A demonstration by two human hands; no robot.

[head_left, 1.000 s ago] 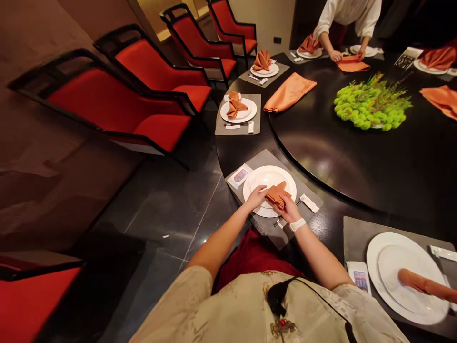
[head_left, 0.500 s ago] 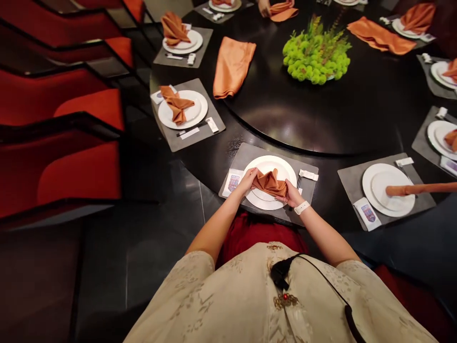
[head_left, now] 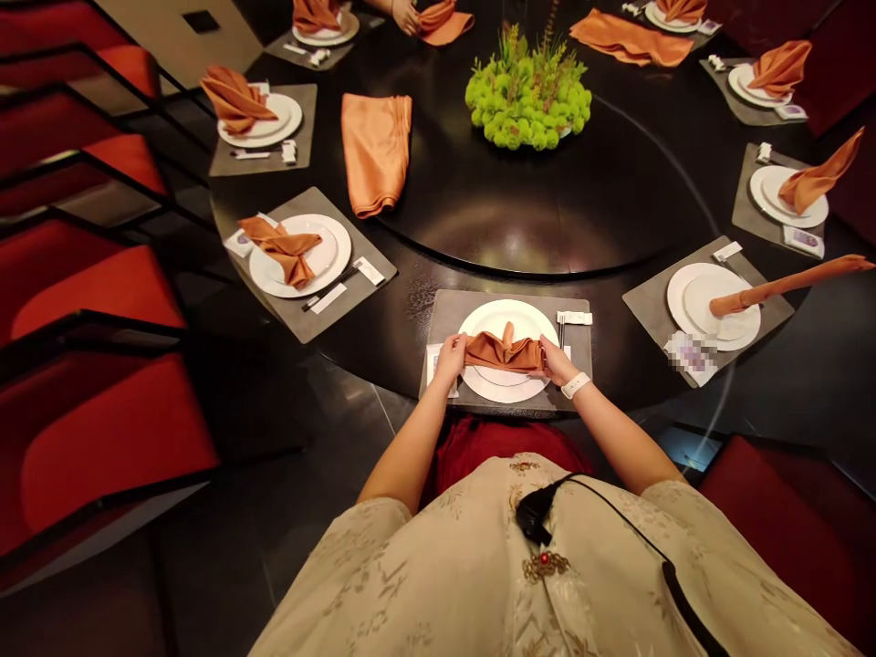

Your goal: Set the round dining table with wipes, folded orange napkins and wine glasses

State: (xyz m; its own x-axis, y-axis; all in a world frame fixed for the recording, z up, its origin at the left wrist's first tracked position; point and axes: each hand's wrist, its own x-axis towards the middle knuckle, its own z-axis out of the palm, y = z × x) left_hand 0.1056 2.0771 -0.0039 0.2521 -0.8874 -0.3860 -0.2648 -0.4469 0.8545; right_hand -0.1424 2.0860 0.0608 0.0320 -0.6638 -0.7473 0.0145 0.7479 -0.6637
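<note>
An orange cloth napkin (head_left: 503, 353), folded with a raised peak in its middle, is stretched between my two hands over a white plate (head_left: 510, 391). My left hand (head_left: 452, 358) pinches its left end, and my right hand (head_left: 556, 359), below a white wristband, grips its right end. Whether the napkin's underside touches the plate, I cannot tell. Under the plate lies a grey placemat (head_left: 442, 315). Black chopsticks (head_left: 561, 330) and a white wrapped packet (head_left: 575, 318) lie right of the plate; another packet is partly behind my left hand.
Folded napkins sit on plates around the round black table (head_left: 356, 338). A flat stack of orange cloth (head_left: 376, 151) and a green centrepiece (head_left: 528, 100) stand farther in. Another person's hand (head_left: 405, 15) is at the far side. Red chairs (head_left: 116, 447) line the left.
My hands have moved apart, drawing the napkin out wider and flatter, with its peak now narrower. The camera view has turned, showing more of the table's right side.
</note>
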